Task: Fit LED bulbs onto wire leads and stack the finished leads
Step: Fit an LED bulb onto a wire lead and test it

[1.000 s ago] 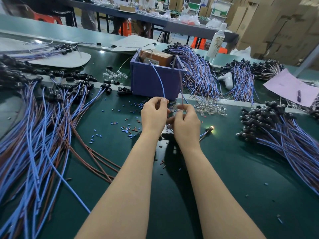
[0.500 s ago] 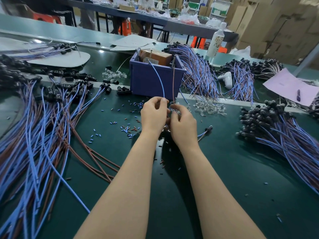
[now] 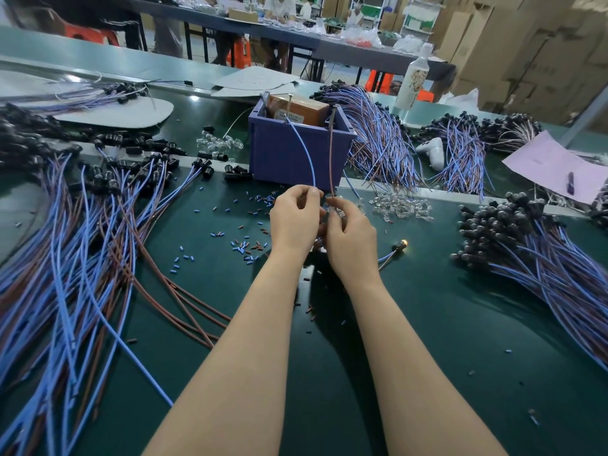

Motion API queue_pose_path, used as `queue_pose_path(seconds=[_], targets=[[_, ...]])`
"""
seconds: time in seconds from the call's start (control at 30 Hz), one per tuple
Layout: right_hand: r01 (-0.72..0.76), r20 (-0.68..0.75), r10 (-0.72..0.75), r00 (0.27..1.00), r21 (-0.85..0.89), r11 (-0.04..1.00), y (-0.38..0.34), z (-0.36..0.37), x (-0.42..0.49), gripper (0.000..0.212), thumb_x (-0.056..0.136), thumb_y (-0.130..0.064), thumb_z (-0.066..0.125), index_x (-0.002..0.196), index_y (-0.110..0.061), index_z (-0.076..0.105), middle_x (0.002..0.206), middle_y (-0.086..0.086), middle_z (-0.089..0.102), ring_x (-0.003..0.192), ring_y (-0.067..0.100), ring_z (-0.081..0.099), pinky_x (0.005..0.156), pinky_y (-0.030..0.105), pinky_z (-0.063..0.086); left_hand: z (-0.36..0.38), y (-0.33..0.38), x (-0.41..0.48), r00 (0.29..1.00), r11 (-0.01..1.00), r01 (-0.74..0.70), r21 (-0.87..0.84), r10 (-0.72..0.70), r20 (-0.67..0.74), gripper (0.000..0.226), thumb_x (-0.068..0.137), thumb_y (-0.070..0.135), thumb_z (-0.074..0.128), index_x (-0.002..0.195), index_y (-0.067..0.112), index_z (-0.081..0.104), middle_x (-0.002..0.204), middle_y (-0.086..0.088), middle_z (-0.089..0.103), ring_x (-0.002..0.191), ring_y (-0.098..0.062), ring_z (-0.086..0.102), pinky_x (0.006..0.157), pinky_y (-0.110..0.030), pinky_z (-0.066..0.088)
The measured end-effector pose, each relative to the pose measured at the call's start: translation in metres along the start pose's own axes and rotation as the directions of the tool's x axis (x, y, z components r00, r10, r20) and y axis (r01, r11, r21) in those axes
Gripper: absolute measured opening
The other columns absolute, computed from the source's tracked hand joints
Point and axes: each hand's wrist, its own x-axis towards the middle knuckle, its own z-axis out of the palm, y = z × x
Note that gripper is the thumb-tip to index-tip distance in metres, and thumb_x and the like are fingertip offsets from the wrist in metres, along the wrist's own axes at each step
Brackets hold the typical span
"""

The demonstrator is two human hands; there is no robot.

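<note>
**Bulb glows again as both hands pinch the test wires**

The bulb (image 3: 404, 242) on the lead (image 3: 385, 258) lying just right of the hands is glowing. Half a second ago it was dark, and a second ago it was lit, so it has flickered off and back on. This suggests the fitted lead is being tested against the two wires from the purple box (image 3: 289, 156), and that this bulb works. If so, the lead is ready to go on a stack, probably the heap of leads (image 3: 526, 251) at the far right of the surface (image 3: 427, 340).

The left hand (image 3: 294, 222) has a tight grip, thumb and forefinger pinching the lower end of the blue wire (image 3: 304, 149). The right hand (image 3: 350, 238) pinches the lower end of the brown wire (image 3: 331, 153) between its fingertips, with the other fingers curled in. The hands almost touch. Whatever passes between them is hidden, so the lead's bare ends cannot be seen. Loose clear bulbs (image 3: 401, 207) lie just beyond the right hand.
</note>
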Motion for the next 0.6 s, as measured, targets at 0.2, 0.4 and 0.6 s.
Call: queue_pose_path(seconds=[0.2,0.4,0.6], targets=[[0.02,-0.011,-0.02,1.0,0.005,1.0,0.001,0.0,0.001,0.032,0.095,-0.009,0.043,0.121,-0.012,0.061,0.11,0.009,0.067,0.097,0.027,0.063,0.09,0.044,0.047,-0.001,0.002,-0.001,1.0,1.0,-0.007,0.028,0.007,0.008,0.019,0.095,0.018,0.049,0.086,0.014,0.065,0.063,0.007,0.059,0.06,-0.006,0.057,0.06,-0.02,0.051],[0.042,0.053,-0.043,0.998,0.023,0.999,0.001,-0.004,0.001,0.029,0.095,-0.007,0.041,0.112,-0.012,0.064,0.091,0.001,0.068,0.076,0.008,0.063,0.077,0.024,0.05,0.0,0.006,-0.001,0.998,0.999,0.02,0.029,-0.022,0.067,0.02,0.096,0.02,0.051,0.094,0.012,0.069,0.085,-0.002,0.066,0.082,-0.017,0.059,0.083,-0.046,0.054],[0.166,0.193,-0.161,0.968,-0.014,0.986,-0.02,-0.028,0.005,0.02,0.097,-0.012,0.042,0.09,-0.007,0.06,0.073,0.002,0.059,0.071,0.021,0.055,0.067,0.032,0.041,-0.002,0.039,-0.005,0.981,0.995,-0.051,-0.087,0.066,0.182,0.022,0.096,0.015,0.052,0.078,0.018,0.064,0.068,0.005,0.061,0.055,-0.002,0.053,0.05,-0.018,0.043]])
